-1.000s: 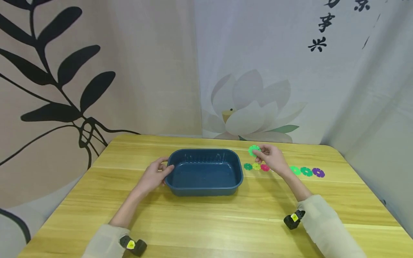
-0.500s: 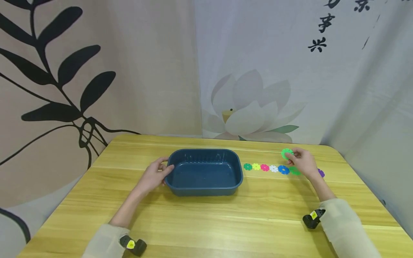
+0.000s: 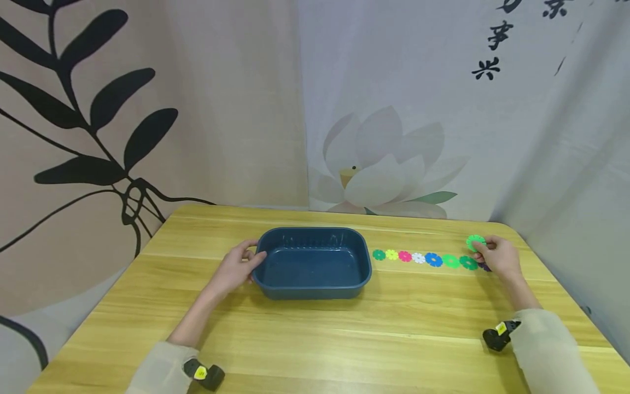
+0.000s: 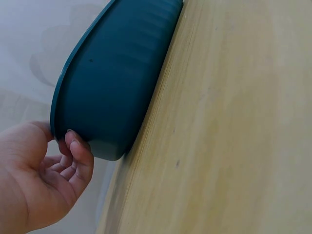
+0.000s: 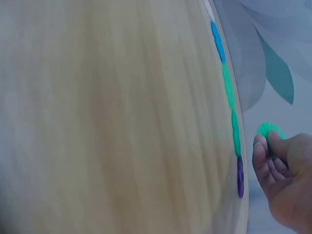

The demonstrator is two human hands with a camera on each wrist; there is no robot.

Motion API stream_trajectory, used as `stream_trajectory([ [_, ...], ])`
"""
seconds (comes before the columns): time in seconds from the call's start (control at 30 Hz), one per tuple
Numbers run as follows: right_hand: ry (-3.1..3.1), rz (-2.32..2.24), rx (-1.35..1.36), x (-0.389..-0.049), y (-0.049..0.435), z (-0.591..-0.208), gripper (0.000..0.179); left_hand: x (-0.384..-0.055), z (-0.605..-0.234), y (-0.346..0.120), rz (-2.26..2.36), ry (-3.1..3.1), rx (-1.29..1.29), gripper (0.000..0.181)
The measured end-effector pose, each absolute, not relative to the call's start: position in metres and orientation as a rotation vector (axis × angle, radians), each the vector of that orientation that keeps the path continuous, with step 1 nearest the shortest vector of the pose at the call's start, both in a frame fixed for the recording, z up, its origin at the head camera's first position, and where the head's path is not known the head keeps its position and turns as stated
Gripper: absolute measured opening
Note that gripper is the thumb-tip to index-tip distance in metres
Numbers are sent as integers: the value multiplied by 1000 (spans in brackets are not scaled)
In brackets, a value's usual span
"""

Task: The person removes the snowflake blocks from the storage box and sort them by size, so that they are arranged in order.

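My left hand (image 3: 235,266) pinches the left rim of a dark blue rectangular plastic basin (image 3: 315,268), thumb inside and fingers outside; the left wrist view shows the fingers curled at the basin's edge (image 4: 97,97). Between thumb and fingers, my right hand (image 3: 502,258) holds a light green notched plastic disc (image 3: 474,242) above the right end of a row of similar discs. The purple disc (image 5: 240,176) at that end is partly behind the hand in the head view. Beside it lie a dark green disc (image 3: 468,262), a light green one (image 3: 450,261) and a blue one (image 3: 433,259).
The row runs on leftward with a white disc (image 3: 418,258), a pink one (image 3: 405,256), a yellow one (image 3: 391,254) and a small green one (image 3: 379,255) close to the basin. All lie on a wooden table (image 3: 344,345). A printed curtain (image 3: 236,109) hangs behind it.
My right hand has carried the light green disc rightward, from beside the basin to above the row's purple end. The left hand and basin have stayed in place.
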State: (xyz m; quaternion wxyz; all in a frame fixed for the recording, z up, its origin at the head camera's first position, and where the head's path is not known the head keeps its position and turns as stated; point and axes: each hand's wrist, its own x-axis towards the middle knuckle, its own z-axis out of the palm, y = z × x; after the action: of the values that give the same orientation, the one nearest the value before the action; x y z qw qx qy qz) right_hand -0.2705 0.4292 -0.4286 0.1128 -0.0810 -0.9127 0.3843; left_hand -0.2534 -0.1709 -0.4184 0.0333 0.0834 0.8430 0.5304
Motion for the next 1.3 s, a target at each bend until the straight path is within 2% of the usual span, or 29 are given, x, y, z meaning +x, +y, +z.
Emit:
stream_trajectory([
  [0.67, -2652, 1048, -497, -249, 481, -441, 50, -253, -419, -170, 1640, 2590, 266, 52],
  [0.93, -2828, 806, -521, -249, 487, -436, 52, -253, -418, -170, 1646, 2577, 273, 54],
  [1.3, -2876, 794, -492, -242, 486, -432, 46, -254, -420, -171, 1640, 2582, 257, 54],
])
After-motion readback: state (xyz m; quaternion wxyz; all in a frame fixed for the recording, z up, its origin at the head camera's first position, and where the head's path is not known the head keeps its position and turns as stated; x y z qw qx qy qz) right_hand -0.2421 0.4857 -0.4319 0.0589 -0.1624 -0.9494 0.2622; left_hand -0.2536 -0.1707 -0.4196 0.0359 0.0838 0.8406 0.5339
